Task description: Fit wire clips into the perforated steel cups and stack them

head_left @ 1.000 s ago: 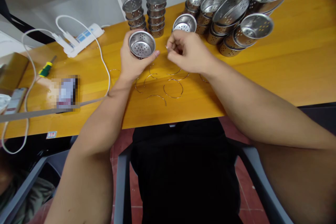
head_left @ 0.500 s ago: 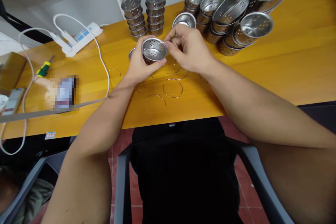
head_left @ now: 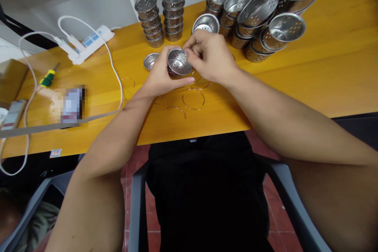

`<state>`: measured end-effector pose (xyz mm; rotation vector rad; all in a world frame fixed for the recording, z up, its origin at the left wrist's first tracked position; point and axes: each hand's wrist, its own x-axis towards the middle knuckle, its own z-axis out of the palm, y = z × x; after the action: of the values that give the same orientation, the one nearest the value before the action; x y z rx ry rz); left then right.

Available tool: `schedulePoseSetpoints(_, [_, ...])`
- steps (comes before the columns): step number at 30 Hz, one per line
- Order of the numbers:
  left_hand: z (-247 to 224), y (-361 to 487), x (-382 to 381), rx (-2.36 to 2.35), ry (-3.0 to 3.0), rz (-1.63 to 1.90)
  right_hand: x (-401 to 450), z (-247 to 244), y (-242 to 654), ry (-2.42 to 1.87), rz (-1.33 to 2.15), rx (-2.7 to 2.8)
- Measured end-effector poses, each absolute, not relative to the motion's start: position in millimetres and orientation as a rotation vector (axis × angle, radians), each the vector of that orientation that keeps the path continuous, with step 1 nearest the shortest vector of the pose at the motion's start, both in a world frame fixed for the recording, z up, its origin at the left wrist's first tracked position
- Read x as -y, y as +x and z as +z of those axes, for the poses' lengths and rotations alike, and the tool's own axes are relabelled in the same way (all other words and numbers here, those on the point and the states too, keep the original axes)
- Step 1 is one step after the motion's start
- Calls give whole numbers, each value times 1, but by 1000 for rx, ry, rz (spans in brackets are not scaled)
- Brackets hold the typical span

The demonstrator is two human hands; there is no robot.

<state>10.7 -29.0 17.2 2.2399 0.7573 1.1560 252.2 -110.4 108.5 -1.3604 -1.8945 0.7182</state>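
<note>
My left hand [head_left: 162, 74] is wrapped around a small perforated metal strainer cup [head_left: 178, 63], tilted with its mouth toward me. At the cup's right rim, my right hand [head_left: 206, 53] pinches a thin wire, now mostly hidden by the fingers. Below the hands, several bent wire rings lie on the table, among them a nearly closed wire loop [head_left: 193, 99] and a curved wire piece [head_left: 175, 108]. Another strainer cup [head_left: 151, 61] sits just left of my left hand, and one more strainer cup [head_left: 206, 23] stands behind my right hand.
Two stacks of strainer cups [head_left: 173, 12] stand at the back. A larger group of stacked strainers [head_left: 256, 15] is at the back right. On the left are a power strip [head_left: 91, 45] with white cables, a screwdriver [head_left: 47, 78] and a blurred-out phone [head_left: 72, 104].
My left hand has brought the cup slightly right and down, closer to my right fingers. The wire that showed at my right fingertips is now mostly covered. The cup left of my hand shows more.
</note>
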Motion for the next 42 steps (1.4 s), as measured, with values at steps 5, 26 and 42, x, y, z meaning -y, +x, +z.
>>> schedulePoseSetpoints(5, [18, 16, 32, -781, 2225, 1179, 109, 102, 243, -1328, 630, 1867])
schedulePoseSetpoints(26, [13, 9, 22, -641, 2024, 1088, 105, 102, 252, -965, 1212, 1701])
schedulePoseSetpoints(42, [14, 9, 20, -648, 2100, 1119, 108, 103, 252, -937, 1192, 1712])
